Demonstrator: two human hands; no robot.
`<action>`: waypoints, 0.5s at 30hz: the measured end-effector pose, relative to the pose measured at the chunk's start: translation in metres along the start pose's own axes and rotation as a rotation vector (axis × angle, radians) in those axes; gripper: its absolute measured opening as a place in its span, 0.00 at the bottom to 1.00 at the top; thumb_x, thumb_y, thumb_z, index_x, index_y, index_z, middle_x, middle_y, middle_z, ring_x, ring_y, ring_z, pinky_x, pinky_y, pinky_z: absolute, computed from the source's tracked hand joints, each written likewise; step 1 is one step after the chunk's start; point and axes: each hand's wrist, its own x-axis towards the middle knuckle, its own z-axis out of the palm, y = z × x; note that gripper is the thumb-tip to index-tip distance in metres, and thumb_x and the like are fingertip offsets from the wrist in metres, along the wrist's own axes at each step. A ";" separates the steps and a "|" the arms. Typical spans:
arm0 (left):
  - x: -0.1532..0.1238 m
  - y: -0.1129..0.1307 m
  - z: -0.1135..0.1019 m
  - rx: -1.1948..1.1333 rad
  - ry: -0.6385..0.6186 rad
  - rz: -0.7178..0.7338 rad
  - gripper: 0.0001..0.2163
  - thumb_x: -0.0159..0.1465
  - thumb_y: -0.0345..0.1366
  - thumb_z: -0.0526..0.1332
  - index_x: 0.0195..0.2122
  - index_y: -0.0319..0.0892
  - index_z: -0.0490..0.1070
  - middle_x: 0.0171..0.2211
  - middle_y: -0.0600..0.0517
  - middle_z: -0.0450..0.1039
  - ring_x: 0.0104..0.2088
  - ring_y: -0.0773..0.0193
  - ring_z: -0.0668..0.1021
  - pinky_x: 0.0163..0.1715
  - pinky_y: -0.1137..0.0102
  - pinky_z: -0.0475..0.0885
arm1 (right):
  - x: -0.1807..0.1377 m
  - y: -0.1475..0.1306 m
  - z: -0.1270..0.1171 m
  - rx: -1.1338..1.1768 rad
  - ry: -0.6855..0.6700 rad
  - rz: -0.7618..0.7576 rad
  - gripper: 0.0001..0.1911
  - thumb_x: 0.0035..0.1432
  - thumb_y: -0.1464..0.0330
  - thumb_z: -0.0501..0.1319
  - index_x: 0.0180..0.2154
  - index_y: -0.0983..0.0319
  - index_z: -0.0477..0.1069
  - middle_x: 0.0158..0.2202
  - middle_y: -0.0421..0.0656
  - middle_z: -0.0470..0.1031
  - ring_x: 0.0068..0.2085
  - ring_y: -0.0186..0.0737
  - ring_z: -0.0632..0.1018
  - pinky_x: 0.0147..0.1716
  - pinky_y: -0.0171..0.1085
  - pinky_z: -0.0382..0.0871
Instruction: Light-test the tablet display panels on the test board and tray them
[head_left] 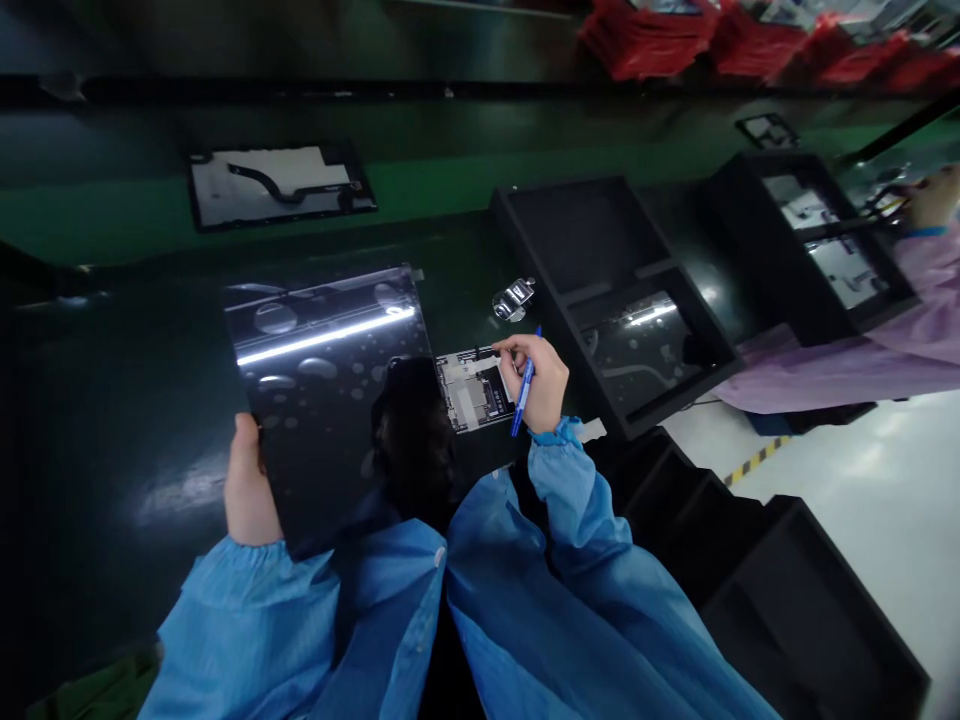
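My left hand [250,485] grips the left edge of a large glossy dark screen panel [330,400]. Bubbles show under the film on its face, with a bright strip of light reflected across it. My right hand [541,378] is closed around a blue pen [523,395]. Its thumb and forefinger come together at the upper edge of a piece with exposed circuit parts [472,392], just right of the panel. Whether the fingertips pinch anything there is too small to tell. The panel may hide part of that piece. A small crumpled silvery piece [514,299] lies above my right hand.
A black two-part tray [570,297] holding a glossy panel stands to the right. Another panel with a black cable [281,185] lies at the back left. Red trays [649,40] line the back shelf. At far right, a co-worker's purple sleeve [926,295] reaches over another black tray [780,270].
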 end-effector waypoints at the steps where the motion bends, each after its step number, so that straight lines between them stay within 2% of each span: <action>1: 0.002 0.000 -0.003 0.015 0.020 0.020 0.16 0.71 0.45 0.55 0.45 0.41 0.79 0.40 0.54 0.81 0.41 0.66 0.82 0.45 0.75 0.77 | 0.002 0.007 0.000 -0.010 -0.026 -0.015 0.08 0.60 0.75 0.58 0.36 0.59 0.74 0.27 0.38 0.69 0.30 0.35 0.72 0.34 0.35 0.68; 5: 0.009 -0.003 -0.014 0.116 0.181 0.178 0.10 0.68 0.42 0.62 0.43 0.42 0.79 0.36 0.59 0.81 0.44 0.70 0.81 0.44 0.83 0.75 | 0.001 0.021 0.003 0.007 -0.152 -0.065 0.08 0.59 0.76 0.57 0.33 0.58 0.70 0.32 0.38 0.76 0.33 0.36 0.73 0.35 0.34 0.67; 8: 0.009 -0.002 -0.015 0.130 0.112 0.143 0.13 0.69 0.41 0.61 0.50 0.43 0.77 0.33 0.58 0.81 0.49 0.66 0.79 0.49 0.78 0.75 | -0.001 0.020 0.004 0.000 -0.219 -0.075 0.08 0.59 0.76 0.57 0.31 0.58 0.66 0.36 0.39 0.78 0.36 0.37 0.74 0.36 0.35 0.67; 10: 0.006 0.000 -0.012 0.112 0.100 0.079 0.16 0.71 0.40 0.57 0.58 0.46 0.71 0.31 0.59 0.80 0.47 0.65 0.81 0.50 0.74 0.76 | -0.002 0.019 0.004 0.002 -0.259 -0.080 0.08 0.59 0.76 0.56 0.30 0.58 0.64 0.38 0.40 0.78 0.38 0.38 0.75 0.37 0.35 0.68; 12: 0.003 0.002 -0.009 0.096 0.129 0.044 0.19 0.72 0.39 0.55 0.64 0.48 0.64 0.30 0.61 0.80 0.44 0.66 0.82 0.49 0.73 0.76 | -0.002 0.018 0.003 0.008 -0.279 -0.084 0.08 0.60 0.75 0.56 0.29 0.58 0.63 0.37 0.41 0.78 0.39 0.38 0.76 0.38 0.35 0.68; 15: 0.002 0.002 -0.008 0.084 0.080 0.038 0.25 0.71 0.38 0.56 0.68 0.51 0.55 0.33 0.62 0.81 0.46 0.66 0.81 0.49 0.74 0.76 | -0.002 0.019 0.004 -0.007 -0.284 -0.069 0.09 0.60 0.75 0.55 0.28 0.58 0.62 0.35 0.41 0.76 0.39 0.38 0.77 0.38 0.35 0.69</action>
